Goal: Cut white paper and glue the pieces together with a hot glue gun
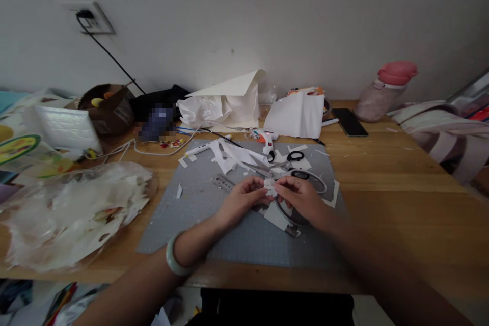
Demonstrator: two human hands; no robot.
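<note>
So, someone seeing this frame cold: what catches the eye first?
Probably the left hand and right hand, pinching a small white piece between them above the grey mat. Next, perhaps, the bottle with its pink lid, at the back right of the wooden table, and the crumpled clear plastic at the left.

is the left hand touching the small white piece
Touching: the head view shows the left hand with its thumb and fingertips against the near-left side of the small white piece, no gap visible.
</note>
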